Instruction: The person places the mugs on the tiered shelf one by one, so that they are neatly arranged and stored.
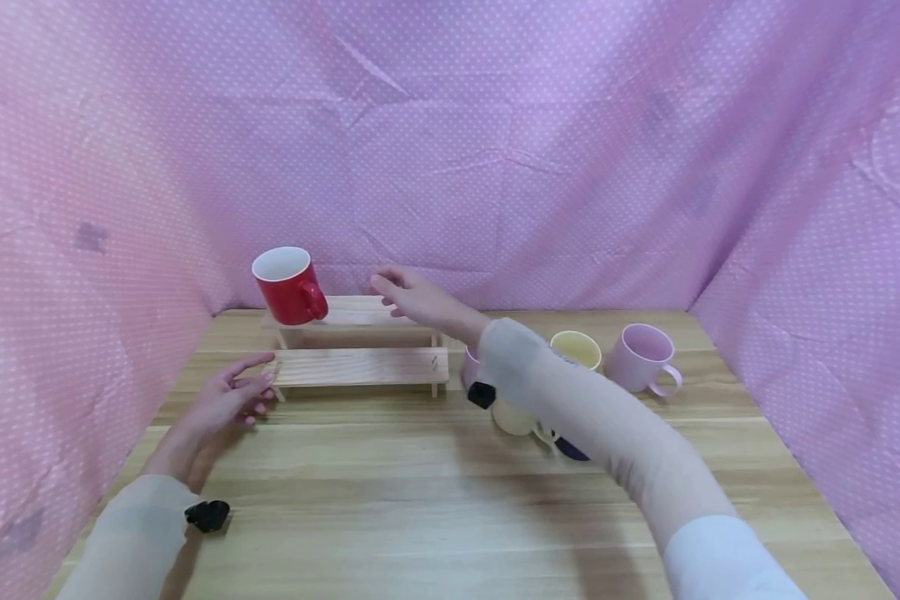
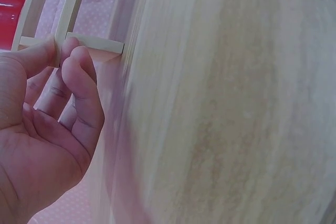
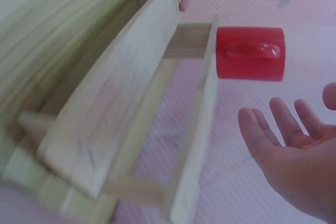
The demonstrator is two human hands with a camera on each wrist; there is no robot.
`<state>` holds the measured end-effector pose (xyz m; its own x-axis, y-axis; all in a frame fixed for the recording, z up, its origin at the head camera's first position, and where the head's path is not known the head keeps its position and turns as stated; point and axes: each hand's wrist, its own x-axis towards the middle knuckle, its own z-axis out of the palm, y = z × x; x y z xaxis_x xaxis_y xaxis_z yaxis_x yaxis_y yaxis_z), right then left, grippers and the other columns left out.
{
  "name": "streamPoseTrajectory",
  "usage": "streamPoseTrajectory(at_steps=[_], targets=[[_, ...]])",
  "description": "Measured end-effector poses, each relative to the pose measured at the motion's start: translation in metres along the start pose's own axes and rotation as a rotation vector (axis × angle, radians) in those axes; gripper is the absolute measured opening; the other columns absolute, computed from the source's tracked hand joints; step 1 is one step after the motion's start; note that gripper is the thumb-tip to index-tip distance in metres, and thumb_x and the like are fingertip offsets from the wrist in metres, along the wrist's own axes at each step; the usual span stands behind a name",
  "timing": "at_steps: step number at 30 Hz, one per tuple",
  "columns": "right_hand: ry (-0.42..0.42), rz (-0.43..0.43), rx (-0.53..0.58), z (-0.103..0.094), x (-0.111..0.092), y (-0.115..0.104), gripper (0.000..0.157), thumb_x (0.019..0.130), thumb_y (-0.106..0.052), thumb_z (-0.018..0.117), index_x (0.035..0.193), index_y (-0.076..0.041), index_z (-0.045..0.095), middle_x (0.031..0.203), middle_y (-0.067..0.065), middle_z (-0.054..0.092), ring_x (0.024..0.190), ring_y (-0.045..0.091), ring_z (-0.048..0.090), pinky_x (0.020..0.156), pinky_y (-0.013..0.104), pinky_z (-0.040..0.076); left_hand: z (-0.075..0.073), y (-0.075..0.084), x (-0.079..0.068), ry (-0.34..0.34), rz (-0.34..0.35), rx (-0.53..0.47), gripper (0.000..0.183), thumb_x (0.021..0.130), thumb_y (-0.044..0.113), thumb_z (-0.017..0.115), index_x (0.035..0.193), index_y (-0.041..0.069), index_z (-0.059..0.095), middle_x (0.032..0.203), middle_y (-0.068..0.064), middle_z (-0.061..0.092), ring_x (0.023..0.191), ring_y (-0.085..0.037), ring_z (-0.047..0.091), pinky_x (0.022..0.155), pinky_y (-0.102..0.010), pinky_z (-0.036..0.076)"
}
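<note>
A red mug (image 1: 288, 292), white inside, stands at the left end of the upper step of a two-step wooden rack (image 1: 360, 367), its handle turned to the right. With thumb and fingers my left hand (image 1: 228, 400) pinches the left end of the lower step; the left wrist view shows this grip on the board (image 2: 64, 35) closely. My right hand (image 1: 423, 300) is over the right part of the upper step, fingers loosely bent and holding nothing. In the right wrist view its fingers (image 3: 286, 124) are apart from the red mug (image 3: 251, 61).
Right of the rack stand several mugs: a pink mug (image 1: 640, 358) at the far right, a yellow mug (image 1: 579, 348), and a cream mug (image 1: 512, 417), some partly hidden behind my right arm. A pink dotted cloth (image 1: 450, 167) hangs around the wooden table (image 1: 360, 500).
</note>
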<state>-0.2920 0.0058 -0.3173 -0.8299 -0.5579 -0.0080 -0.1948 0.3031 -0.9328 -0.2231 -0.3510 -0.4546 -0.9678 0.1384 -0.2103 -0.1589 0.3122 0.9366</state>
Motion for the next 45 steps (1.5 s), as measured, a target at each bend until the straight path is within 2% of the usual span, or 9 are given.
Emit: streamPoseTrajectory(at_steps=[6,14,18,22,26,32,36,42,45], targets=[[0.011,-0.052,-0.062,-0.038,-0.045,0.000,0.047,0.110,-0.035,0.046,0.147,-0.007,0.048,0.138,0.011,0.059,0.125,0.032,0.057,0.100,0.037,0.051,-0.001,0.003,-0.001,0.000,-0.007,0.010,0.067,0.104,0.034,0.061,0.159,0.012,0.030,0.094,0.000,0.073,0.072,-0.014,0.064,0.058,-0.030,0.055],[0.072,-0.084,-0.034,-0.094,-0.121,0.016,0.044,0.109,-0.025,0.049,0.147,-0.002,0.047,0.141,0.017,0.057,0.129,0.029,0.055,0.106,0.044,0.047,0.000,0.006,0.002,-0.002,0.002,0.044,0.069,0.103,0.037,0.060,0.159,0.012,0.030,0.096,-0.004,0.072,0.073,-0.016,0.064,0.058,-0.030,0.056],[0.138,-0.068,-0.020,-0.117,-0.164,0.029,0.046,0.110,-0.027,0.047,0.148,-0.002,0.045,0.143,0.017,0.054,0.132,0.030,0.052,0.106,0.040,0.046,0.000,0.007,0.001,-0.003,0.002,0.042,0.068,0.103,0.037,0.060,0.159,0.012,0.030,0.095,-0.003,0.072,0.072,-0.015,0.064,0.058,-0.030,0.056],[0.205,-0.070,-0.028,-0.133,-0.207,0.049,0.046,0.111,-0.026,0.044,0.148,0.000,0.044,0.144,0.017,0.053,0.129,0.022,0.054,0.103,0.032,0.048,-0.001,0.007,0.001,-0.014,0.001,0.039,0.068,0.103,0.036,0.060,0.159,0.013,0.030,0.094,-0.001,0.073,0.073,-0.014,0.064,0.058,-0.031,0.056],[0.241,-0.082,-0.045,-0.146,-0.248,0.063,0.042,0.112,-0.021,0.041,0.148,-0.001,0.045,0.139,0.006,0.057,0.125,0.012,0.056,0.100,0.027,0.049,-0.001,0.007,0.000,-0.015,0.005,0.040,0.068,0.104,0.036,0.060,0.159,0.012,0.030,0.094,-0.002,0.072,0.072,-0.014,0.064,0.058,-0.030,0.055],[0.286,-0.083,-0.080,-0.162,-0.301,0.074,0.040,0.112,-0.014,0.036,0.150,-0.003,0.044,0.142,0.003,0.058,0.127,0.012,0.057,0.096,0.025,0.051,0.008,0.004,0.002,-0.026,0.016,0.054,0.066,0.105,0.036,0.058,0.159,0.010,0.029,0.095,-0.006,0.071,0.072,-0.016,0.063,0.058,-0.032,0.056],[0.263,-0.080,0.001,-0.162,-0.324,0.094,0.040,0.112,-0.009,0.032,0.150,0.002,0.042,0.143,0.003,0.057,0.126,0.013,0.058,0.096,0.029,0.053,0.013,0.001,0.004,-0.027,0.019,0.048,0.066,0.105,0.035,0.058,0.158,0.010,0.030,0.095,-0.006,0.071,0.071,-0.015,0.063,0.058,-0.031,0.055],[0.232,-0.004,0.086,-0.146,-0.339,0.133,0.042,0.113,-0.012,0.031,0.153,0.000,0.037,0.144,-0.004,0.055,0.127,0.013,0.057,0.097,0.033,0.053,0.010,0.000,0.002,-0.018,0.023,0.014,0.065,0.105,0.034,0.059,0.158,0.010,0.030,0.093,-0.002,0.072,0.071,-0.014,0.063,0.057,-0.030,0.055],[0.224,0.043,0.090,-0.136,-0.339,0.146,0.044,0.113,-0.016,0.031,0.154,0.000,0.033,0.146,0.002,0.053,0.128,0.017,0.056,0.097,0.034,0.053,0.005,-0.001,-0.001,-0.001,0.026,0.034,0.065,0.105,0.035,0.058,0.158,0.009,0.030,0.091,-0.001,0.071,0.070,-0.014,0.063,0.057,-0.031,0.055]])
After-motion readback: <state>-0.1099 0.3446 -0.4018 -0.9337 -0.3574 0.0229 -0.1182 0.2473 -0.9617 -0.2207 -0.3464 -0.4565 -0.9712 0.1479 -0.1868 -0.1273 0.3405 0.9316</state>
